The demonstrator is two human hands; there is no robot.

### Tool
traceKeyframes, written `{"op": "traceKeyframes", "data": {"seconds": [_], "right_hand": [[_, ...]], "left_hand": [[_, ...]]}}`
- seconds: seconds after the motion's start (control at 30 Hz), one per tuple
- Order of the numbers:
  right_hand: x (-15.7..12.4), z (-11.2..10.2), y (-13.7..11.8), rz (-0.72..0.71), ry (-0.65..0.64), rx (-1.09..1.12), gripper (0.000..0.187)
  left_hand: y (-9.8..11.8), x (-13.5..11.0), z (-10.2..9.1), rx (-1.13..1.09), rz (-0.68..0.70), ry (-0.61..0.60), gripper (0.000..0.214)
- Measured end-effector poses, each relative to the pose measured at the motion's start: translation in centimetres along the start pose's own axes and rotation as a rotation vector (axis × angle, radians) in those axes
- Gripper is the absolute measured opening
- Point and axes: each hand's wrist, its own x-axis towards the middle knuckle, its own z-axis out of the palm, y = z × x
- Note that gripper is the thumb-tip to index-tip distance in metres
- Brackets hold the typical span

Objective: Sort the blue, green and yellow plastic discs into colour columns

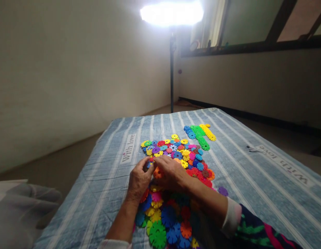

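Observation:
My left hand (140, 177) is closed, its thumb and fingertips pinched on a small red notched plastic disc (151, 159). From the other side, my right hand (173, 170) meets it with fingers closed at the same disc; its fingertips are partly hidden. Under and around both hands lies a heap of flower-shaped interlocking discs in many colours. An orange disc (157, 173) shows just below the fingers, and a large green disc (158, 234) lies near the front of the heap. My right forearm covers part of the pile.
Beyond the heap lie joined strips of green discs (203, 141), yellow discs (208, 132) and blue discs (190, 133). A lone purple disc (223, 191) rests at the right. Striped blue cloth (103, 166) covers the table. A lit lamp (172, 14) stands behind it.

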Motion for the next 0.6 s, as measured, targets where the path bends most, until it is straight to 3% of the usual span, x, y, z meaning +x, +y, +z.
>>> {"op": "traceKeyframes", "data": {"seconds": [0.13, 0.27, 0.43, 0.6], "right_hand": [[-3.5, -2.1, 1.0, 0.029, 0.015, -0.086, 0.066], [-5.7, -3.5, 2.1, 0.031, -0.086, -0.133, 0.051], [-5.3, -3.4, 2.8, 0.023, -0.046, -0.191, 0.028], [-5.0, -3.2, 3.7, 0.056, -0.018, -0.240, 0.030]], "left_hand": [[0.4, -0.3, -0.1, 0.034, 0.036, -0.027, 0.054], [0.5, -0.7, 0.1, 0.086, 0.122, -0.094, 0.061], [-0.1, -1.0, 0.4, 0.167, 0.195, -0.149, 0.063], [-0.6, -0.8, 0.4, 0.189, 0.208, -0.114, 0.047]]}}
